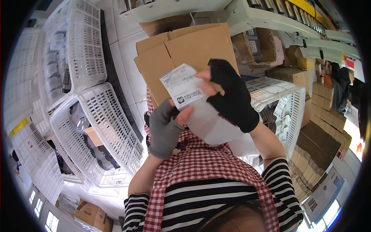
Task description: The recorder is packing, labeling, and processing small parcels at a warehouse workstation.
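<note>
A white printed label [179,85] is held in front of my chest, with a translucent white backing sheet [210,125] hanging below it. My left hand [166,127], in a grey fingerless glove, pinches the label's lower left edge, thumb on top. My right hand [232,94], in a black fingerless glove, has its fingers curled in on the label's right edge; the fingertips are slightly blurred. Beyond the label lies a brown cardboard piece [197,42] with flaps, partly covered by label and hands.
White plastic crates [87,38] stand at the left; the nearer crate [116,123] holds wrapped items. At right sits another white crate [295,100], with an open carton [241,46] beyond it and stacked cardboard [313,150] farther right. A roller conveyor frame [266,19] runs along the far side.
</note>
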A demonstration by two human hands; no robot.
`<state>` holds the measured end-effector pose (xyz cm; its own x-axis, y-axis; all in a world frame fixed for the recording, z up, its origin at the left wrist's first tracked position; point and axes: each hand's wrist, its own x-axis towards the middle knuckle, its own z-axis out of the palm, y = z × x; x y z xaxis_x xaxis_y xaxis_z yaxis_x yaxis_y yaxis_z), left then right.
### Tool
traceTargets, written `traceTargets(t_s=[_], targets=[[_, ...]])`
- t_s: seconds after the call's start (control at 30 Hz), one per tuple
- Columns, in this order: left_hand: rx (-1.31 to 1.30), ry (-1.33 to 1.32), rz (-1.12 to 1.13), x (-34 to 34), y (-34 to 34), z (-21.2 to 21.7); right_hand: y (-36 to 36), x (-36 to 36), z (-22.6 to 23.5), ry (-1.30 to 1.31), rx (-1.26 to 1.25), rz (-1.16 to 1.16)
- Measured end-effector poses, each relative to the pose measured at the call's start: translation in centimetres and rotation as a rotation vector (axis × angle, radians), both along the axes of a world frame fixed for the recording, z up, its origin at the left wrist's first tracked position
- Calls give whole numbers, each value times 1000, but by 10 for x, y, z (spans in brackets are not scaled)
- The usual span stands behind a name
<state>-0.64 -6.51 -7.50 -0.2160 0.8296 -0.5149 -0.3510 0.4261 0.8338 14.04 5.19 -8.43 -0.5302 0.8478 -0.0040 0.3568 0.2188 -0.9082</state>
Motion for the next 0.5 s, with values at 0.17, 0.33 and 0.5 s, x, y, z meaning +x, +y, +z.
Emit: traceTargets(t_s=[0.17,0.33,0.5], targets=[[220,666,-189,-1,-6,-9,-7,-3,22,-162,373,338],[373,958,-206,4,-4,-11,-8,-3,17,-156,268,359],[314,888,-250,3,-5,-13,-9,-2,10,-67,206,365]])
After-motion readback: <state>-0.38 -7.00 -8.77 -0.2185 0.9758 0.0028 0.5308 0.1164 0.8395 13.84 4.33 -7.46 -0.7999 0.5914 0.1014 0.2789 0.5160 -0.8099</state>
